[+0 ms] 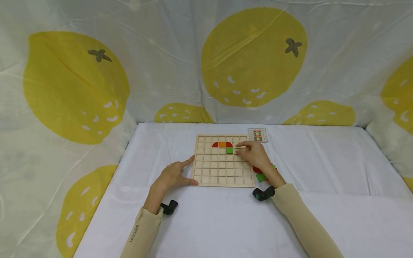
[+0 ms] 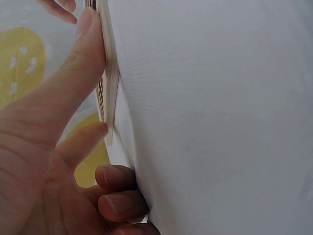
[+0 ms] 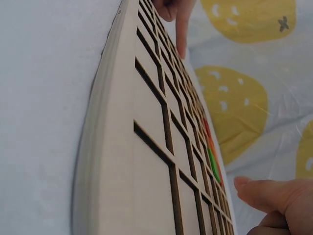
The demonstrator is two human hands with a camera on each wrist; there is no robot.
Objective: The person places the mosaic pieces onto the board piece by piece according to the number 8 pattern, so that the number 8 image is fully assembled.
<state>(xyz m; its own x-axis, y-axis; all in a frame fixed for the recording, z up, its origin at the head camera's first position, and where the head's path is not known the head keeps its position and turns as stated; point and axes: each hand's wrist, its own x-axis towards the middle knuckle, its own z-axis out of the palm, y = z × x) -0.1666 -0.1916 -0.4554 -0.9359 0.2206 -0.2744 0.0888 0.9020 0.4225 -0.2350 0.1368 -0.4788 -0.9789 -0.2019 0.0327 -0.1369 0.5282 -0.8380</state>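
A wooden grid board [image 1: 206,172] lies on the white cloth. My left hand [image 1: 172,174] touches its left side, thumb at the near corner and index finger farther up the edge; the left wrist view shows the other fingers bent under the palm. Over the board's right part, my right hand [image 1: 255,154] has thumb and index finger apart, with nothing visible between them. Just left of those fingertips sits a green square tile [image 1: 229,151]. Above it runs a row: a rounded red tile [image 1: 215,145], an orange square tile [image 1: 222,144] and another rounded red tile [image 1: 229,144].
Behind the board's far right corner lies a small pattern card [image 1: 257,135]. Several loose red and green tiles [image 1: 260,177] lie by the board's right side, partly covered by the right wrist. A lemon-print cloth [image 1: 180,53] hangs behind the table.
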